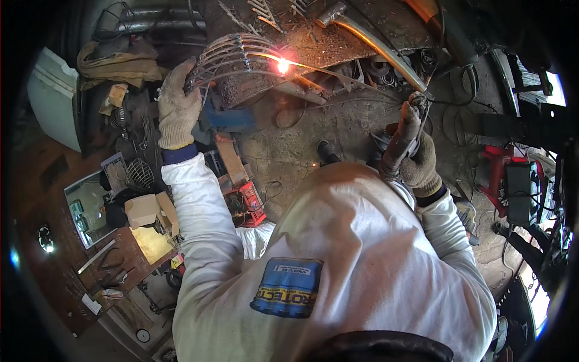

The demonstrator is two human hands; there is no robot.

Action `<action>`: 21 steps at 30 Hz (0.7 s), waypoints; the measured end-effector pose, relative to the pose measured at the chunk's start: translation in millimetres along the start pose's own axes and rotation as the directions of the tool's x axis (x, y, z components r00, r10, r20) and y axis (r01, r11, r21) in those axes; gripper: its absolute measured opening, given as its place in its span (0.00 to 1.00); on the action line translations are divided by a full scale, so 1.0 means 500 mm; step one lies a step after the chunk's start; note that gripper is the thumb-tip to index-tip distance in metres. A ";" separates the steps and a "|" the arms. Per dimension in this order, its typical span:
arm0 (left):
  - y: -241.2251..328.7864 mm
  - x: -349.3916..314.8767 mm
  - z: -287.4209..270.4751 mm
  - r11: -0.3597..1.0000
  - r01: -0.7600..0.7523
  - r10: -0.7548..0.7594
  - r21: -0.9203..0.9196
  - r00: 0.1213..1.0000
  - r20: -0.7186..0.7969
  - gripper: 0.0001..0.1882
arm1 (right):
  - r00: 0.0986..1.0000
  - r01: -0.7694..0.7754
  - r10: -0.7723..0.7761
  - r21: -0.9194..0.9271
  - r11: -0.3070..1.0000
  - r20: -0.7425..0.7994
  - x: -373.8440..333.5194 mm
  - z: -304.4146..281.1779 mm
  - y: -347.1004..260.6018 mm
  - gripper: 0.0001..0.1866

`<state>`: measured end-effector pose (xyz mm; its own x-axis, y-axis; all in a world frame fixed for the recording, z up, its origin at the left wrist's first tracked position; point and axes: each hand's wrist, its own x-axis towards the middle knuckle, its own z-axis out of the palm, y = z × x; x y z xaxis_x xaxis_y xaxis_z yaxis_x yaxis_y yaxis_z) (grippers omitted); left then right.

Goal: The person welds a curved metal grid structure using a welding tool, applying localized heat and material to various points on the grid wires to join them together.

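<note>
My left hand [177, 111], in a knitted work glove, is closed on the near left edge of a curved wire grille [223, 55]. The grille lies on a rusty metal bench [344, 48]. At the grille's right side glows a bright welding arc [283, 65]. A long thin welding rod [356, 79] runs from the arc back toward the right. My right hand [420, 169], also gloved, is wrapped round a worn electrode holder [403, 139]; part of its fingers is hidden behind the holder.
A hammer [377, 45] lies across the bench, near several toothed metal pieces [263, 14]. Below the bench's left part are a blue metal piece [229, 119] and a red crate [252, 202]. A cardboard box [143, 209] sits at left, red equipment [496, 175] at right.
</note>
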<state>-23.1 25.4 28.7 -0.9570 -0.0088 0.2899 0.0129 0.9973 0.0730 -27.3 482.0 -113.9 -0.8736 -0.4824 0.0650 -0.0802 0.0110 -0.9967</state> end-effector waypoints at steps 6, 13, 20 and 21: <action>0.013 0.001 0.000 0.999 0.045 -0.045 0.023 0.999 -0.003 0.20 | 1.000 -0.011 0.011 0.065 0.998 0.007 0.004 0.009 -0.001 0.31; 0.020 0.003 -0.002 1.000 -0.006 0.006 0.030 1.000 -0.014 0.18 | 0.999 -0.033 0.034 -0.022 0.999 0.031 0.009 0.008 -0.007 0.30; 0.017 0.003 -0.005 0.999 0.042 -0.043 0.027 0.999 0.013 0.23 | 0.994 -0.103 0.098 0.144 0.984 0.040 0.003 0.004 0.009 0.28; 0.017 0.002 -0.006 0.999 0.041 -0.041 0.032 0.999 0.008 0.23 | 0.961 -0.275 0.269 0.303 0.913 0.061 0.007 0.002 0.004 0.27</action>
<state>-23.1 33.7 32.6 -0.9591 -0.0489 0.2789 -0.0352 0.9979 0.0541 -30.2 479.3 -115.7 -0.8319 -0.5143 -0.2085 0.3122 -0.1230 -0.9420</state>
